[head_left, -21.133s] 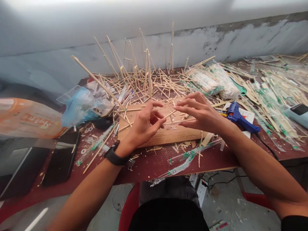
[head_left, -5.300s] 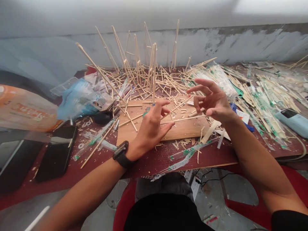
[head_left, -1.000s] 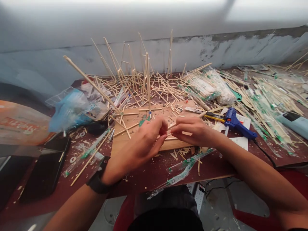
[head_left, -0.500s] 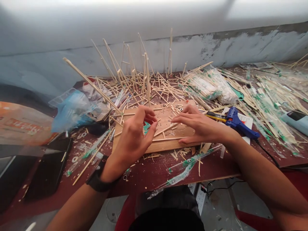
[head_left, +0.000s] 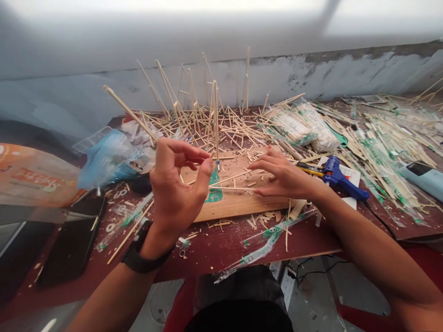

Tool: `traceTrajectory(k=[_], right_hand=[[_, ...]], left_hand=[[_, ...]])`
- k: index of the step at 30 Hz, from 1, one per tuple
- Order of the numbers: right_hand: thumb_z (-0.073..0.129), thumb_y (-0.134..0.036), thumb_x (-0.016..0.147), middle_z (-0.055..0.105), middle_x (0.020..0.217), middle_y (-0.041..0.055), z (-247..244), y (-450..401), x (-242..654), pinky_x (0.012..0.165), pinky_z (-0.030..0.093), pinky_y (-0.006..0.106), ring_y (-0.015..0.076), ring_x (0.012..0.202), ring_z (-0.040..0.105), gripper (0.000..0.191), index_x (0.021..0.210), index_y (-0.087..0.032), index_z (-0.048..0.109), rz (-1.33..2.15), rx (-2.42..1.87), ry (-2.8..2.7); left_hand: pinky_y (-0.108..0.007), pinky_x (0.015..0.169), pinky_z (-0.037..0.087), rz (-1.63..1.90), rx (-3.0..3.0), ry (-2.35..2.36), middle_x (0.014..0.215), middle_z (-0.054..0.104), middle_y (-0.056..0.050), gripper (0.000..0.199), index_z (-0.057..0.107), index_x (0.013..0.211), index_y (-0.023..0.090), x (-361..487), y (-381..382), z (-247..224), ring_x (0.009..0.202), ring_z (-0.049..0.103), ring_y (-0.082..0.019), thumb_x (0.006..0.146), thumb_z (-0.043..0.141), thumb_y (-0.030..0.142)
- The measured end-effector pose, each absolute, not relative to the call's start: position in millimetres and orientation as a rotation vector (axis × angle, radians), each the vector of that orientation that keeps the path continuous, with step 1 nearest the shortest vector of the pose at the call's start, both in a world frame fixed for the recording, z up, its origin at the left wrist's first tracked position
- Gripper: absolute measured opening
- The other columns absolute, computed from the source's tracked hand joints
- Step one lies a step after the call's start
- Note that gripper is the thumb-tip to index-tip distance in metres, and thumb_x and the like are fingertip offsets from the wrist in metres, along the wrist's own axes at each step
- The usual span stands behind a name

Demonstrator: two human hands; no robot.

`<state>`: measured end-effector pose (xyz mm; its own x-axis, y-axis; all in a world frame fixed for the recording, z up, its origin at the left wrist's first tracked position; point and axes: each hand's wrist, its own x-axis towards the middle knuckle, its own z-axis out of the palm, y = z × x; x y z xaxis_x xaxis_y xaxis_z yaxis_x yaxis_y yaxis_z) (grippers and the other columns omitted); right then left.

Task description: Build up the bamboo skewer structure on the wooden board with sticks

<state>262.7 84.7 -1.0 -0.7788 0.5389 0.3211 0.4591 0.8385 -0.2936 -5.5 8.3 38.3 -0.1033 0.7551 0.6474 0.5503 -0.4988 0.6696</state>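
Note:
My left hand [head_left: 180,177] is raised over the left part of the wooden board [head_left: 238,205]. Its thumb and index finger pinch at the tips, with what looks like a small piece of stick [head_left: 211,157], mostly hidden. My right hand [head_left: 277,173] spreads low over the board's right side, fingers and thumb apart. Between the hands lies a narrow frame of thin wooden sticks [head_left: 231,188] with a short crosspiece. Its right ends meet my right fingertips and thumb; I cannot tell whether they grip it. A green patch [head_left: 214,191] shows on the board beneath.
Thin sticks [head_left: 216,120] stand upright behind the board amid piles of loose sticks. A blue glue gun [head_left: 341,180] and a yellow cutter [head_left: 309,169] lie at right. Bags of sticks [head_left: 311,124] are behind. A dark phone-like slab [head_left: 72,244] and plastic bags [head_left: 107,159] occupy the left.
My left hand has moved left and up, uncovering the green patch. The stick frame has turned slightly and shifted left. My right hand has moved a little, still over the board.

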Motion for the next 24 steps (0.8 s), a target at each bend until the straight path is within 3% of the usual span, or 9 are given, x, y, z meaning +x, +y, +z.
traceTrajectory(k=[11, 16, 19, 24], right_hand=[[0.070, -0.048, 0.095, 0.074, 0.110, 0.0116, -14.0, 83.6, 234.8, 0.102, 0.039, 0.047, 0.0314, 0.107, 0.056, 0.041, 0.124, -0.019, 0.068, 0.074, -0.921, -2.556], [0.070, -0.047, 0.096, 0.075, 0.110, 0.0115, -14.9, 85.9, 233.1, 0.100, 0.039, 0.047, 0.0317, 0.107, 0.055, 0.044, 0.130, -0.020, 0.067, 0.046, -0.964, -2.558], [0.067, -0.048, 0.099, 0.074, 0.111, 0.0114, -10.2, 87.3, 238.3, 0.098, 0.040, 0.046, 0.0297, 0.106, 0.057, 0.038, 0.124, -0.019, 0.068, 0.061, -0.885, -2.515], [0.061, -0.033, 0.105, 0.063, 0.081, 0.0015, -0.2, 81.5, 241.2, 0.080, 0.041, 0.035, 0.0186, 0.079, 0.054, 0.014, 0.100, -0.021, 0.066, 0.120, -0.628, -2.360]], left_hand=[[-0.036, 0.075, 0.063, 1.806, 1.952, 1.309, 0.092, 0.067, 0.003, 0.026, 0.052, 0.102, 0.026, -4.7, 11.0, 36.4, 0.084, 0.073, -0.015, 0.091, 0.071, 0.011], [-0.031, 0.073, 0.061, 1.773, 1.964, 1.311, 0.090, 0.069, 0.003, 0.026, 0.052, 0.101, 0.024, -5.1, 11.8, 34.9, 0.084, 0.074, -0.014, 0.090, 0.071, 0.010], [-0.028, 0.072, 0.059, 1.662, 2.029, 1.293, 0.091, 0.072, 0.004, 0.028, 0.052, 0.104, 0.023, -3.8, 12.0, 31.9, 0.083, 0.075, -0.013, 0.090, 0.071, 0.008], [-0.026, 0.074, 0.060, 1.424, 2.185, 1.231, 0.091, 0.073, 0.004, 0.029, 0.052, 0.110, 0.022, 2.3, 11.2, 21.0, 0.082, 0.077, -0.012, 0.092, 0.066, 0.005]])
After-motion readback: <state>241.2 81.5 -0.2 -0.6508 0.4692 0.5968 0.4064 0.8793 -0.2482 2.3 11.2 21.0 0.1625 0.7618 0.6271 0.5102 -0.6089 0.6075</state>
